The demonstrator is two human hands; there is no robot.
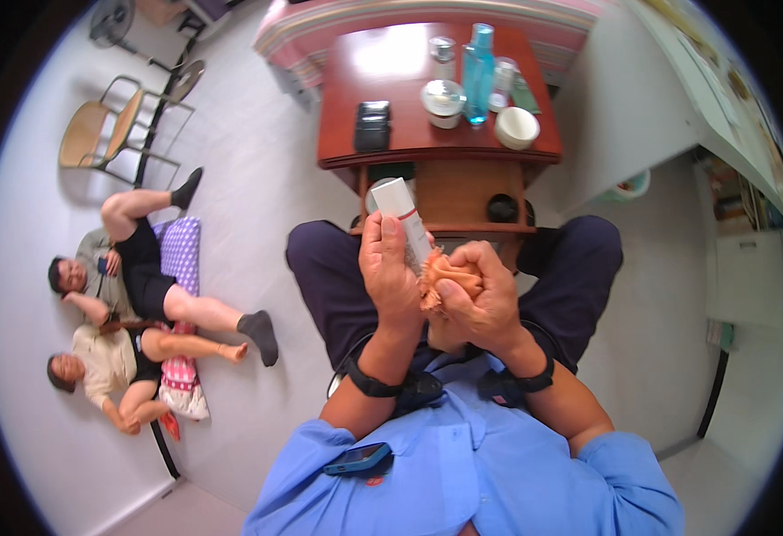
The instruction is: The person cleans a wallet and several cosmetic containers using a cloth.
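Note:
My left hand (pixel 391 268) holds a white bottle or tube with a red band (pixel 403 218), tilted with its capped end up and away from me. The bottle bears small writing. Bunched in my right hand (pixel 488 295) is an orange cloth (pixel 448 275) with a frayed edge, pressed against the lower part of the bottle. Both hands are above my lap, in front of the open drawer (pixel 465 194) of a reddish wooden table (pixel 405 141). The bottle's lower end is hidden by the cloth and fingers.
On the table stand a blue bottle (pixel 478 80), a silver-lidded jar (pixel 444 100), a white bowl (pixel 517 128) and a black case (pixel 372 126). A round black object (pixel 501 208) lies in the drawer. Two people (pixel 107 281) sit on cushions at left, near a chair (pixel 107 127).

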